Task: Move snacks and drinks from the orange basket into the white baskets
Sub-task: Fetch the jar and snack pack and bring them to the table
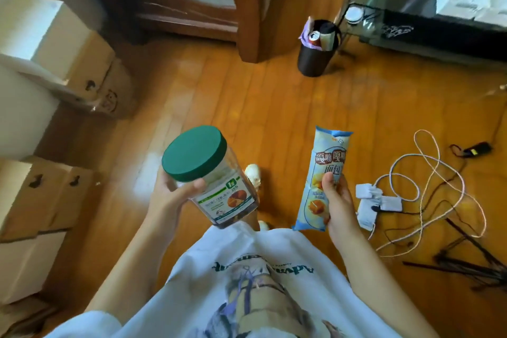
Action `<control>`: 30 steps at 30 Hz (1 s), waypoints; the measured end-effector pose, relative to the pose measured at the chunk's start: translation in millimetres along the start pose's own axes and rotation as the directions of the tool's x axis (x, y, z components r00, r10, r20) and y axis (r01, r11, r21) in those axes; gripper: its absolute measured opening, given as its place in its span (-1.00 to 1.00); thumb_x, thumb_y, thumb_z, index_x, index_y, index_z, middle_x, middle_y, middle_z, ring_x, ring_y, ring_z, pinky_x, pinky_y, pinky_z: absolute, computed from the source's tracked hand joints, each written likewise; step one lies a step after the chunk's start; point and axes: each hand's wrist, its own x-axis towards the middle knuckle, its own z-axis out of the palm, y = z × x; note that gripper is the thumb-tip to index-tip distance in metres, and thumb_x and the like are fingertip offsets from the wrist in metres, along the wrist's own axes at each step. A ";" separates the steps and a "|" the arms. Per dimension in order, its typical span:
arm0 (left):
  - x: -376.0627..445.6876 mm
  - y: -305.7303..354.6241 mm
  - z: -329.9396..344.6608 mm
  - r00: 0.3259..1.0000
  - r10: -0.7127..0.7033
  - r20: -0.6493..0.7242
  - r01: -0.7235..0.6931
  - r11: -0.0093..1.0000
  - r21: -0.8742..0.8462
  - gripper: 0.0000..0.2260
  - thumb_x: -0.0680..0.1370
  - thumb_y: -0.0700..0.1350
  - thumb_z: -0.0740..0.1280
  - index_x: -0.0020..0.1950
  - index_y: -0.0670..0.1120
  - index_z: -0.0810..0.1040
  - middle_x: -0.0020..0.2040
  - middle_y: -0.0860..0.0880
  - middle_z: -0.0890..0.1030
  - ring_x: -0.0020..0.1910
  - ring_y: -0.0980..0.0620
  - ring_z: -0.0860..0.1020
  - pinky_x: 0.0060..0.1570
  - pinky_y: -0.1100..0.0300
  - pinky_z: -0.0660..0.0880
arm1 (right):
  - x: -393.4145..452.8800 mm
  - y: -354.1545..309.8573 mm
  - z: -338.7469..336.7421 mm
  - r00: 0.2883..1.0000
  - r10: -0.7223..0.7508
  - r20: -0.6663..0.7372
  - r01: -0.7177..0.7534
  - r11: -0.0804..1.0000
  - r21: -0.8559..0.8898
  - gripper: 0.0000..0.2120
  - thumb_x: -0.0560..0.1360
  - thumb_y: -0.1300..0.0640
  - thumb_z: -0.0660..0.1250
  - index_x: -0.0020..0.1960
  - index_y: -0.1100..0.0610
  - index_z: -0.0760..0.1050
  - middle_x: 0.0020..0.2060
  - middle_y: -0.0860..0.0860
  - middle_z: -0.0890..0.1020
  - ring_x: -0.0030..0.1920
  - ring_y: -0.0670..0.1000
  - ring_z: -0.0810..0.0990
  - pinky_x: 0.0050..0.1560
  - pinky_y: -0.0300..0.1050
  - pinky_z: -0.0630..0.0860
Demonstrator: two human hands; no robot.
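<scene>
**Two snacks in hand above a cluttered wooden floor**

Wooden floorboards (pixel 247 107) in a warm orange tone fill the room, seen from above past a white printed T-shirt (pixel 247 282). Nearest, the left hand (pixel 175 200) holds a clear plastic snack jar (pixel 219 186) with a dark green screw lid (pixel 194 153); its fingers are clamped around the jar's side, thumb across the front just under the lid, and the jar tilts away from the body. The right hand (pixel 340 208) grips a long pale blue bread packet (pixel 322 178) held upright, fingers closed around its lower half with the thumb pressed on the printed front. Both items are in the air, well apart from each other; neither the orange basket nor the white baskets are in view.

Below the jar, two light shoe tips (pixel 253 173) show on the floor. To the right lie white power adapters (pixel 375 203), a looping white cable (pixel 428 181), thin black wires and a small black device (pixel 476 149). Stacked cardboard boxes (pixel 41 200) line the left edge, with more farther back. Farther off stands a small black bin (pixel 315 55) stuffed with a can and wrappers, between a brown wooden chair (pixel 192 0) and a glass-topped bench (pixel 428 8) at the top right.
</scene>
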 end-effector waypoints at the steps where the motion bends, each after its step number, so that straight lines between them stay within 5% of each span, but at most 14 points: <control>1: 8.4 5.0 8.6 0.999 0.008 0.035 -0.008 1.000 0.012 -0.10 0.04 0.13 0.53 0.34 -0.03 0.35 0.23 -0.13 0.54 0.17 -0.07 0.54 0.04 0.03 0.52 | 7.6 -4.0 -5.8 1.000 0.001 -0.028 0.000 1.000 0.023 -0.71 0.29 -0.23 0.27 -0.02 -0.19 0.47 -0.03 -0.12 0.63 0.00 -0.05 0.61 -0.03 -0.06 0.53; 5: 71.5 27.7 55.9 0.984 -0.007 0.177 -0.008 0.996 0.084 -0.34 0.14 0.04 0.43 0.24 0.08 0.41 0.19 -0.07 0.58 0.20 -0.09 0.54 0.17 -0.12 0.49 | 47.8 -31.0 -20.9 0.989 -0.013 -0.147 0.025 0.996 0.085 -0.66 0.24 -0.30 0.28 -0.04 -0.20 0.47 -0.03 -0.13 0.63 0.03 -0.04 0.61 0.02 -0.03 0.52; 10: 149.9 74.0 111.5 0.958 -0.002 0.287 -0.028 0.994 0.102 -0.07 0.05 0.10 0.54 0.37 -0.09 0.33 0.28 -0.21 0.50 0.26 -0.22 0.47 0.24 -0.25 0.40 | 115.6 -88.0 -20.4 0.975 -0.031 -0.220 0.056 0.992 0.110 -0.60 0.20 -0.35 0.29 -0.04 -0.22 0.48 -0.06 -0.17 0.64 0.01 -0.07 0.62 0.02 -0.04 0.53; 13: 196.2 105.1 143.3 0.940 0.023 0.339 -0.073 0.988 0.135 -0.14 0.10 0.04 0.49 0.36 -0.10 0.33 0.26 -0.22 0.50 0.26 -0.22 0.47 0.24 -0.27 0.39 | 153.3 -126.7 -19.7 0.972 -0.037 -0.233 0.069 0.989 0.131 -0.58 0.15 -0.40 0.30 -0.07 -0.24 0.49 -0.18 -0.23 0.68 -0.13 -0.15 0.67 -0.15 -0.17 0.54; 17: 253.5 139.9 182.9 0.901 0.020 0.434 -0.110 0.977 0.182 -0.05 0.04 0.22 0.55 0.34 -0.06 0.34 0.24 -0.17 0.51 0.24 -0.17 0.49 0.21 -0.20 0.44 | 192.1 -168.3 -28.4 0.958 -0.060 -0.280 0.108 0.981 0.160 -0.65 0.11 -0.45 0.31 -0.16 -0.34 0.52 -0.19 -0.25 0.68 -0.16 -0.18 0.67 -0.24 -0.23 0.54; 21: 298.8 161.5 233.1 0.856 0.035 0.516 -0.161 0.966 0.203 -0.29 0.09 0.11 0.52 0.22 0.12 0.43 0.19 -0.07 0.55 0.20 -0.09 0.52 0.17 -0.10 0.47 | 218.7 -191.8 -50.6 0.932 -0.051 -0.358 0.130 0.972 0.198 -0.54 0.08 -0.48 0.31 -0.10 -0.32 0.50 -0.15 -0.22 0.67 -0.10 -0.15 0.67 -0.15 -0.16 0.53; 25: 331.6 174.0 287.5 0.823 0.006 0.568 -0.154 0.965 0.214 -0.25 0.04 0.25 0.56 0.19 0.15 0.44 0.20 -0.10 0.55 0.21 -0.12 0.51 0.15 -0.05 0.47 | 247.7 -210.5 -80.3 0.908 -0.032 -0.418 0.145 0.960 0.241 -0.54 0.11 -0.46 0.30 -0.07 -0.29 0.50 -0.10 -0.18 0.66 0.01 -0.06 0.64 -0.06 -0.07 0.53; 28: 355.2 179.7 332.1 0.797 0.011 0.604 -0.172 0.963 0.209 -0.32 0.11 0.11 0.54 0.20 0.14 0.44 0.21 -0.09 0.55 0.21 -0.11 0.52 0.18 -0.11 0.47 | 277.8 -229.8 -108.1 0.896 -0.021 -0.444 0.140 0.961 0.238 -0.50 0.07 -0.51 0.30 -0.05 -0.33 0.47 0.00 -0.13 0.63 0.06 -0.01 0.61 0.06 0.03 0.54; 30: 370.3 183.1 364.2 0.796 0.019 0.605 -0.181 0.961 0.208 -0.36 0.14 0.06 0.50 0.21 0.15 0.43 0.20 -0.06 0.56 0.21 -0.09 0.53 0.16 -0.09 0.47 | 301.7 -245.6 -131.0 0.906 -0.030 -0.423 0.146 0.958 0.246 -0.50 0.04 -0.52 0.32 -0.08 -0.37 0.48 -0.06 -0.19 0.66 -0.02 -0.08 0.65 -0.04 -0.07 0.57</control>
